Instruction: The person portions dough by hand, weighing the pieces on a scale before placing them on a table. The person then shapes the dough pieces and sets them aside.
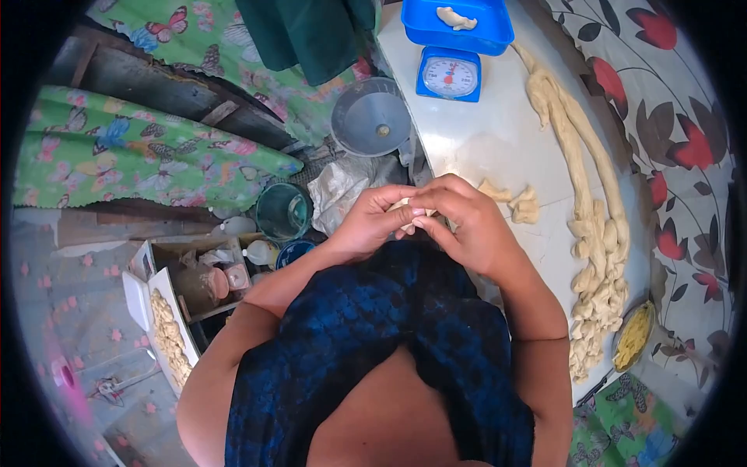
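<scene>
In front of my chest, a small piece of pale dough (pixel 406 215) is pinched between both hands, mostly covered by the fingers. My left hand (pixel 377 218) is closed around it from the left. From the right, my right hand (pixel 461 212) closes over it with thumb and fingers. Just beyond the right hand, loose dough pieces (pixel 525 205) lie on the white table (pixel 459 144). Long dough ropes (pixel 577 148) run along the far side of the table, ending in a heap of dough lumps (pixel 595 311).
A blue kitchen scale (pixel 450 76) carries a blue pan (pixel 498 39) with a dough strip (pixel 456 19). A bowl of yellow food (pixel 634 338) sits by the heap. Left are a grey basin (pixel 366 117), a green bucket (pixel 282 214) and a tray of dough lumps (pixel 171 336).
</scene>
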Action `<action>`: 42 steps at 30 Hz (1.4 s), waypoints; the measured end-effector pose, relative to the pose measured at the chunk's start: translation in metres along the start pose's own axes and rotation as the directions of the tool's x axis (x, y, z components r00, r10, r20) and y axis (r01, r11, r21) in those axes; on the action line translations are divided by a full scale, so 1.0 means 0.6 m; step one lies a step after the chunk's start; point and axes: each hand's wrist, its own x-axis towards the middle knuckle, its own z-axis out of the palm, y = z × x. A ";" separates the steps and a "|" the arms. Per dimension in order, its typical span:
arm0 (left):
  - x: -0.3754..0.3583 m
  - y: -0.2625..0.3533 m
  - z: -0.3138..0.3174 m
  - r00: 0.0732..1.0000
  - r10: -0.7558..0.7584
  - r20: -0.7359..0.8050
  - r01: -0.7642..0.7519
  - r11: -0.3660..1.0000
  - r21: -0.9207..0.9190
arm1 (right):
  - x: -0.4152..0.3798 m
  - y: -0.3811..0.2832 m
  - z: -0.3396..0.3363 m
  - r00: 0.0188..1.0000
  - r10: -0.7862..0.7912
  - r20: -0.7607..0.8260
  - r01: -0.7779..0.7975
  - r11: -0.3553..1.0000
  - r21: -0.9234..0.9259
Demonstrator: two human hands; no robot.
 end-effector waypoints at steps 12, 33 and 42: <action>-0.001 -0.008 -0.016 1.000 0.004 0.010 -0.005 0.995 0.101 | -0.013 0.020 0.020 0.999 -0.042 -0.010 0.040 0.988 -0.152; -0.036 -0.006 -0.047 0.995 0.102 -0.005 -0.101 0.985 0.141 | 0.208 0.017 -0.232 0.781 -0.115 -0.613 0.047 0.991 -0.126; -0.034 -0.007 -0.043 0.998 0.060 -0.020 -0.057 0.990 0.126 | 0.321 0.089 -0.239 0.932 -0.094 -0.349 -0.117 0.835 -0.537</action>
